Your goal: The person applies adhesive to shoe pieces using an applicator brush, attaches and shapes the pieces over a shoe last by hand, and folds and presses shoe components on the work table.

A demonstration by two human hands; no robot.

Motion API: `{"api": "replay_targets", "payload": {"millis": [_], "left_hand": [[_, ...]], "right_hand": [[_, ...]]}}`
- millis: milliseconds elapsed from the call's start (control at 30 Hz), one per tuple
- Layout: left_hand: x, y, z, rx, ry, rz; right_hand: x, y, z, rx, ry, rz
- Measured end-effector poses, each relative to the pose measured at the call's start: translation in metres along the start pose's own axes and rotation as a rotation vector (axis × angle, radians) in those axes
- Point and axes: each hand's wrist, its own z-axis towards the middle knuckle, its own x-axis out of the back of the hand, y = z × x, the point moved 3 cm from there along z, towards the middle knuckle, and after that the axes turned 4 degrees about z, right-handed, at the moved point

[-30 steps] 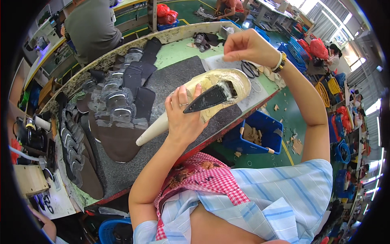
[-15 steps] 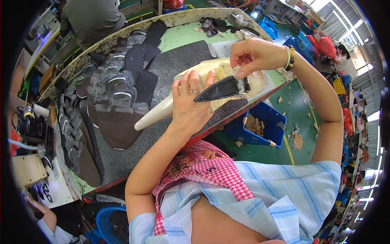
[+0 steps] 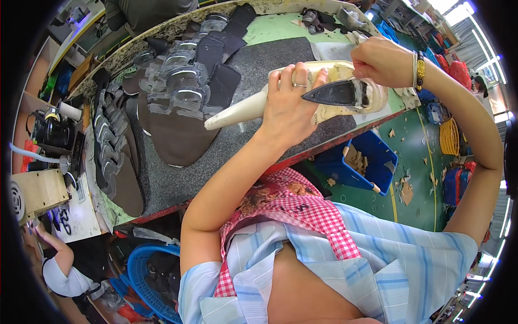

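My left hand (image 3: 286,110) is wrapped over a cream-coloured, glue-crusted scoop (image 3: 379,100), with its white tapered handle (image 3: 237,110) sticking out to the left. Beside the fingers, a black pointed flat piece (image 3: 328,95) lies across the scoop. Its right end carries a pale band and a dark smeared tip. My right hand (image 3: 386,62) is closed above the scoop's far right end, fingertips bent down and partly hidden, so what they hold cannot be made out. Dark brown sole-shaped pieces (image 3: 178,135) lie to the left on the grey worktop (image 3: 264,59).
Dark straps with clear pads (image 3: 186,81) are spread over the soles. More stacked soles (image 3: 121,183) sit at the left edge. A blue bin (image 3: 329,164) with scraps stands below the table's right edge. One person sits beyond the table; another is at lower left.
The table and scoop now appear farther right and higher in view. My right hand has shifted from the black piece's end to above it, fingers more curled. My left hand stays on the scoop.
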Motion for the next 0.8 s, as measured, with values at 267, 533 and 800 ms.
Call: {"api": "replay_targets", "payload": {"millis": [267,533,800], "left_hand": [[-0.003,-0.052,-0.021,0.279,-0.057,-0.068],[-0.004,-0.038,-0.031,0.43,-0.229,-0.038],[0.0,-0.016,-0.035,0.286,-0.344,-0.11]], "right_hand": [[0.018,-0.021,-0.063,0.132,0.34,0.636],[-0.101,0.012,-0.097,-0.27,0.742,1.439],[-0.252,0.056,-0.097,-0.412,0.809,0.81]]}}
